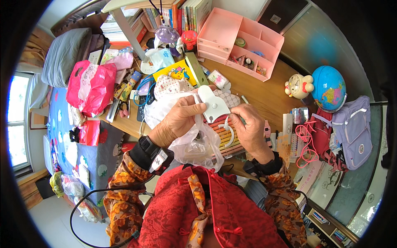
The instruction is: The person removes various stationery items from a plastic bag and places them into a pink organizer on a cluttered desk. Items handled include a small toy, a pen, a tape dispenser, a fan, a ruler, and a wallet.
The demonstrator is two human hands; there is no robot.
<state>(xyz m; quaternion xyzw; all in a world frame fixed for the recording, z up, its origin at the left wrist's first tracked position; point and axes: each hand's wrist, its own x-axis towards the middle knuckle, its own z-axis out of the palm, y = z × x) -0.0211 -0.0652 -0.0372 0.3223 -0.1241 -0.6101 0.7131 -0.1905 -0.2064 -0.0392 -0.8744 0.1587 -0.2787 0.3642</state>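
Observation:
My left hand [181,116] grips a white heart-shaped piece [214,98] with a round snap and a small notched hole, thumb on its near face. A crinkled translucent plastic bag [194,145] hangs by that hand. At the heart's right edge, the thumb and forefinger of my right hand [250,125] pinch a thin white strip or cord; exactly what it joins is unclear. Below those fingers hangs a white curved hook-like piece [230,136]. Behind it lies a row of orange-to-red coloured pencils or pens [224,141], partly covered.
Across the wooden desk [248,90] stand a pink organizer [217,26], a bear-shaped clock [298,86] and a globe [328,88]. A dotted cloth pouch [172,86] and blue cable [142,83] lie beyond my left hand. A bright pink bag [102,90] sits left; a lilac backpack [352,133] right.

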